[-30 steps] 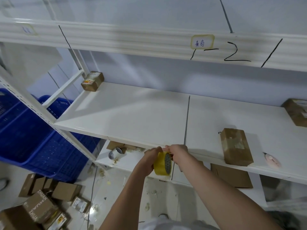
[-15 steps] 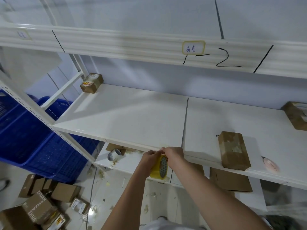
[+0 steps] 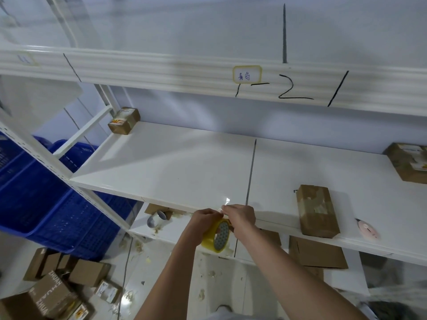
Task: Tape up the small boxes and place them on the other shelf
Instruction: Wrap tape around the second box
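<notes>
Hands meet at the front edge of a white shelf (image 3: 184, 165), where a person works a roll of yellow tape (image 3: 216, 235); the left hand (image 3: 203, 219) wraps its grip around the roll from the left, while the right hand (image 3: 240, 217) pinches the loose clear tape end (image 3: 225, 204), pulled up just above the roll; 1 taped small box (image 3: 317, 211) lies flat on the same shelf, to the right of the hands and apart from them; a 2nd box (image 3: 124, 121) sits at the shelf's far left corner and a 3rd (image 3: 409, 161) at its right edge; a pink disc (image 3: 368, 229) rests just beside the near box; blue crates (image 3: 46, 204) stand at left, with cardboard boxes (image 3: 57, 289) heaped on the floor below.
</notes>
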